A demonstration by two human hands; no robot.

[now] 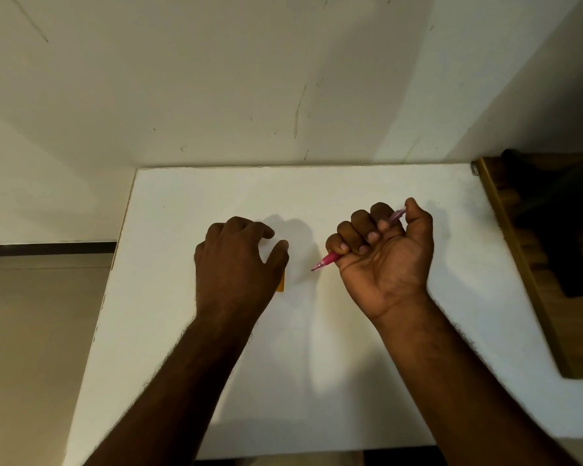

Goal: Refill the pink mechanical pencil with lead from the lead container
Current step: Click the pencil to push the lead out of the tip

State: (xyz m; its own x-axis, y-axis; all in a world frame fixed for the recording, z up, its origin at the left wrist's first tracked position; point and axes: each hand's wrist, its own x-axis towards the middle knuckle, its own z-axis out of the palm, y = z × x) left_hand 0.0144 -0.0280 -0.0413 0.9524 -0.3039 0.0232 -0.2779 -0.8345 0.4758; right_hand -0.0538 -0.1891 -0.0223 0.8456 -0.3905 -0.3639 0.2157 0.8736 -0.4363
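**Pencil in the right fist**

The right hand (386,250), palm up, clenches the pink pencil (327,260) above the table's (350,186) middle, tip pointing left. The left hand (238,260) hovers with loosely curled fingers, hiding most of an orange container (281,283).

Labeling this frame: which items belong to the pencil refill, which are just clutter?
Job:
pink pencil, held in right hand
orange lead container, mostly hidden under left hand

Clutter:
white table
wooden frame at right
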